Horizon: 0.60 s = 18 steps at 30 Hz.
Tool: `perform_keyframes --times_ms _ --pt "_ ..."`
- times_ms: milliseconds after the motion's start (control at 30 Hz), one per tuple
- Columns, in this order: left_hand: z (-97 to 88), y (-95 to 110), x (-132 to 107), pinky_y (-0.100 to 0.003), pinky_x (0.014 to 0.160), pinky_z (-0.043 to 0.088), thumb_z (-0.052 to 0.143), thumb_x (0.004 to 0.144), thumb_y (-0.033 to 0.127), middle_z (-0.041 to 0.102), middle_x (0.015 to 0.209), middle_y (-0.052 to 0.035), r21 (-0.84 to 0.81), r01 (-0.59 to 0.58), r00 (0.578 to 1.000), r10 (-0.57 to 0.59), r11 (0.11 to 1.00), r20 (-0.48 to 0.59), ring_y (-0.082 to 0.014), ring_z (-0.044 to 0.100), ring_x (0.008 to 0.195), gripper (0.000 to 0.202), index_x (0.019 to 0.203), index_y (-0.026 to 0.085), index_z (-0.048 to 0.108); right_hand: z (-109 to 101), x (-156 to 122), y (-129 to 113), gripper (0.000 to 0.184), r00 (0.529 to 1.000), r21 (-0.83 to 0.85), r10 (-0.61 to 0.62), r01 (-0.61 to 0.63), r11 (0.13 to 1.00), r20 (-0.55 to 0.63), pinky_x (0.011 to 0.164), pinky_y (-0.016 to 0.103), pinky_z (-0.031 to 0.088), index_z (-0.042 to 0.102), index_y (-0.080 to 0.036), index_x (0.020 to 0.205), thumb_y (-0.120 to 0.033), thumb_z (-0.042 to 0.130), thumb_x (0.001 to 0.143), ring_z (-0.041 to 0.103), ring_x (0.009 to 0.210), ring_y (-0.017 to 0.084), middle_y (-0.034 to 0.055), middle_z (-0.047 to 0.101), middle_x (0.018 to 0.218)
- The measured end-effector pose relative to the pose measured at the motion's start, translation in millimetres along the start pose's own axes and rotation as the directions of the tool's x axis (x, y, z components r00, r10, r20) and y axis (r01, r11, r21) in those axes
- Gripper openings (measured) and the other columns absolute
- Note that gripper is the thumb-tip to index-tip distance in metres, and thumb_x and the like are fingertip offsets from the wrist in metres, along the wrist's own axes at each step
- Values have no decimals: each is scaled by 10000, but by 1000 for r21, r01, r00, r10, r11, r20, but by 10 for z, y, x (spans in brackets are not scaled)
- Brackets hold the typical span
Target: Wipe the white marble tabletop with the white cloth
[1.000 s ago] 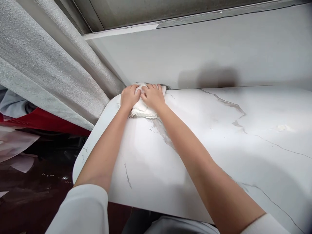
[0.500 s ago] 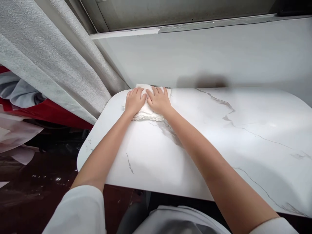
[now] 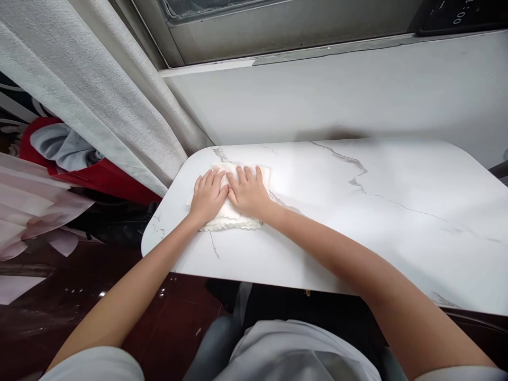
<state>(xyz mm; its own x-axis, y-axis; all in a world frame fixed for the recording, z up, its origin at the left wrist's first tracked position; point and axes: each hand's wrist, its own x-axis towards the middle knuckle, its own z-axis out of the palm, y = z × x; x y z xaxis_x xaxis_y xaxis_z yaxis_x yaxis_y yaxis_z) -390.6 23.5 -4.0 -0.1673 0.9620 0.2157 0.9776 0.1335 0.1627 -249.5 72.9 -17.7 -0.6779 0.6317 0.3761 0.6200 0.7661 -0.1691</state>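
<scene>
A folded white cloth [image 3: 232, 219] lies on the white marble-look table [image 3: 357, 211], near its left end. My left hand [image 3: 207, 196] and my right hand [image 3: 248, 191] both press flat on the cloth, side by side, fingers stretched out and pointing away from me. The cloth's scalloped near edge shows just below my wrists. Most of the cloth is hidden under my palms.
A grey curtain [image 3: 79, 90] hangs at the left beside the table's rounded corner. A white wall and a window sill [image 3: 317, 50] run behind the table. Red furniture [image 3: 99, 174] with grey fabric and pale sheets sits at far left over a dark glossy floor [image 3: 59, 307].
Both hands have slid the cloth from the table's back left corner by the wall toward me, along the left end of the top.
</scene>
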Motion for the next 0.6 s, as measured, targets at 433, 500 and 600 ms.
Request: perform_keyframes --times_ms 433,500,600 --pt "-217 227 -1048 -536 1206 242 215 962 367 453 1529 -123 25 68 998 -67 997 -15 -296 340 1462 546 1430 211 450 -286 -769 -490 546 995 40 -99 100 994 -13 1124 642 263 452 -77 1468 -332 314 1006 421 1361 414 255 450 1482" --pt "-216 286 -1124 -539 1205 247 222 965 362 456 1527 -124 25 68 997 -68 997 -23 -293 344 1461 537 1429 215 450 -325 -842 -489 548 994 56 -109 109 992 1 1124 649 263 454 -78 1469 -334 322 1003 420 1365 418 259 444 1485" --pt "-201 400 -1218 -556 1205 248 224 972 356 459 1522 -146 19 53 998 -52 998 -35 -302 348 1459 541 1431 188 456 -400 -977 -445 552 993 76 -117 116 990 8 1125 657 262 453 -77 1474 -333 330 1000 413 1372 423 260 439 1490"
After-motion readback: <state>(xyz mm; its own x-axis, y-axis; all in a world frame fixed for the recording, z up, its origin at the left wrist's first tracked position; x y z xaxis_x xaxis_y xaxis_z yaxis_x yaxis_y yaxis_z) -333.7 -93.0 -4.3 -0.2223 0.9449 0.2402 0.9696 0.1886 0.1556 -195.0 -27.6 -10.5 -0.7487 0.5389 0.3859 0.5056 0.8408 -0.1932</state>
